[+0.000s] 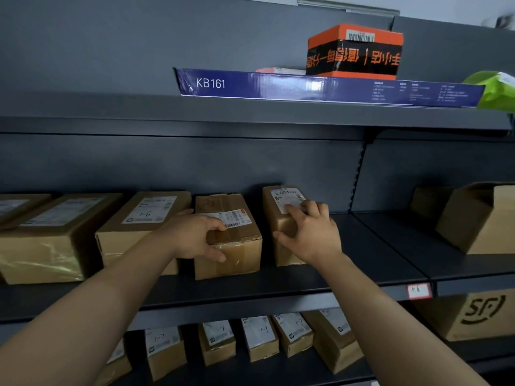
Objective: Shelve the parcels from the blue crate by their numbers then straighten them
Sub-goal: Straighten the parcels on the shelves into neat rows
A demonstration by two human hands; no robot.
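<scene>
Cardboard parcel (239,254), brown, taped: centre frame, middle shelf (376,246). Stiff, probably light, tape slick; take by opposite side faces. Left grip (195,238) clamped on its front-left corner; right grip (309,235) clasps the narrow parcel (274,215) just right.

Bare left grip (196,239) and bare right grip (313,235) on bare forearms (111,302), uncovered to the frame's lower edge.

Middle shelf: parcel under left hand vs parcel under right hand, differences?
The left hand holds the wider parcel; the right hand holds the narrower parcel. The wider parcel's label lies near its front edge, the narrower parcel's toward the back. Both are brown cardboard with white labels, standing apart.
</scene>
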